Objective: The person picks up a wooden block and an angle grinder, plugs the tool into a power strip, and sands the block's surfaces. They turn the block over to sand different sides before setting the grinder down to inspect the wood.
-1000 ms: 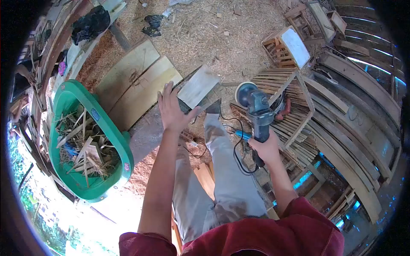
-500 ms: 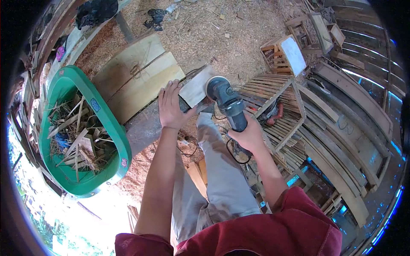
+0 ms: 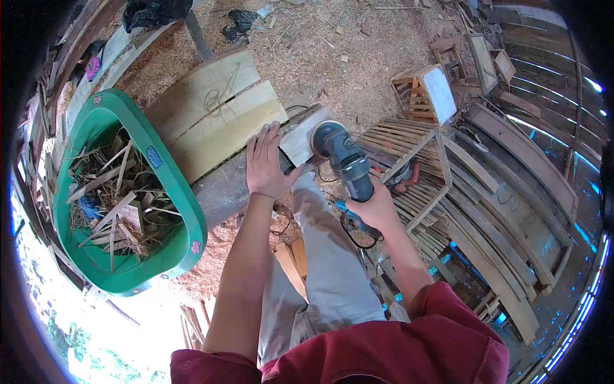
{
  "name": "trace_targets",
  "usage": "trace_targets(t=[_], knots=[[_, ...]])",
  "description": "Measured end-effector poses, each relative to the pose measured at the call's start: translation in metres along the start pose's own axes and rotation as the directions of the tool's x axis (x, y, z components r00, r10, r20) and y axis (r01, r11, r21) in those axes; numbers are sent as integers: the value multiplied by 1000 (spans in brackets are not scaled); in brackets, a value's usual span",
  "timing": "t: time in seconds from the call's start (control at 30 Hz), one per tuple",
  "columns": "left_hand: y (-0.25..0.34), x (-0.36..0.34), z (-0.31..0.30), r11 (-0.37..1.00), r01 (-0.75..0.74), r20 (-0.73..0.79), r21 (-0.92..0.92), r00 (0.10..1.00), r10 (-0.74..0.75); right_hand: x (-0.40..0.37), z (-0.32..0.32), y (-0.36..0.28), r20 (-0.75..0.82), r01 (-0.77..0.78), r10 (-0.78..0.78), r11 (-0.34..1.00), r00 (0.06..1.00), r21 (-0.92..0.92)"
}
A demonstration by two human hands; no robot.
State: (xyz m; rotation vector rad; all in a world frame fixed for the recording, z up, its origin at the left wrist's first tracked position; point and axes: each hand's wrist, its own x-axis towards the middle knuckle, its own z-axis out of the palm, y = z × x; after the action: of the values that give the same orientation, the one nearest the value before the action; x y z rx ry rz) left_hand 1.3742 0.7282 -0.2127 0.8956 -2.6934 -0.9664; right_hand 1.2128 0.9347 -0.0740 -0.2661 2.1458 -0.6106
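My right hand [image 3: 373, 206] is wrapped round the body of an angle grinder [image 3: 346, 160] with a round sanding disc at its far end. That disc rests at the right part of a short pale board [image 3: 300, 139], hiding part of its surface. The board lies on a dark wooden bench [image 3: 220, 192]. My left hand [image 3: 266, 163] lies flat with fingers stretched out at the board's left end, its thumb along the near edge. Beyond the fingers are wide pale planks [image 3: 236, 128] on the bench, with a thin loop of string [image 3: 219, 102] on top.
To the left stands a green plastic tub [image 3: 192, 217] full of wood scraps. Slatted wooden frames [image 3: 409, 153] and stacked long boards [image 3: 499, 211] fill the right side. Wood shavings cover the ground [image 3: 307, 57]. A dark cable [image 3: 286, 224] hangs near my legs.
The whole view has shifted slightly, with the tub and bench appearing a little further right. The grinder stays at the board's right part, and my left hand keeps its place beside the board.
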Motion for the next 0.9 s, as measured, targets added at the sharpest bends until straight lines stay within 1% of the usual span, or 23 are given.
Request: trace_targets(t=[0.1, 0.13, 0.23, 0.33, 0.43, 0.53, 0.63, 0.73, 0.77, 0.83, 0.9], knots=[[0, 1, -1, 1000, -3, 12, 7, 1000, 3, 11, -7, 7, -6, -41, 41, 994, 999, -102], [0, 1, -2, 1000, -2, 18, 8, 1000, 2, 12, -9, 3, -1, -82, 83, 991, 997, -105], [0, 2, -1, 1000, 6, 18, -6, 1000, -6, 14, -2, 13, -15, 31, -32, 998, 999, -62], [0, 2, -2, 1000, 26, 57, -3, 998, -25, 12, 5, 16, 14, 83, -82, 996, 997, -38], [-2, 2, -1, 1000, 9, 29, -22, 1000, -9, 14, 2, 12, 16, 24, -23, 999, 1000, -36], [-3, 1, 0, 1000, 9, 33, -27, 999, -8, 20, -11, -2, 32, -131, 133, 989, 991, -71], [-2, 2, -2, 1000, 13, 41, -21, 999, -12, 21, -11, -5, 1, -14, 14, 992, 1000, -126], [-2, 3, -2, 999, 14, 31, -42, 999, -13, 20, 3, 5, 17, 99, -98, 989, 995, -108], [-2, 3, -2, 999, 23, 37, -45, 999, -21, 20, 5, 6, 21, 84, -82, 994, 996, -68], [0, 4, -5, 998, 41, 55, -53, 998, -38, 15, 6, -13, 35, 46, -46, 999, 998, 13], [-2, 3, -4, 998, 31, 45, -52, 999, -29, 24, 2, -5, 12, -26, 27, 999, 1000, -45]])
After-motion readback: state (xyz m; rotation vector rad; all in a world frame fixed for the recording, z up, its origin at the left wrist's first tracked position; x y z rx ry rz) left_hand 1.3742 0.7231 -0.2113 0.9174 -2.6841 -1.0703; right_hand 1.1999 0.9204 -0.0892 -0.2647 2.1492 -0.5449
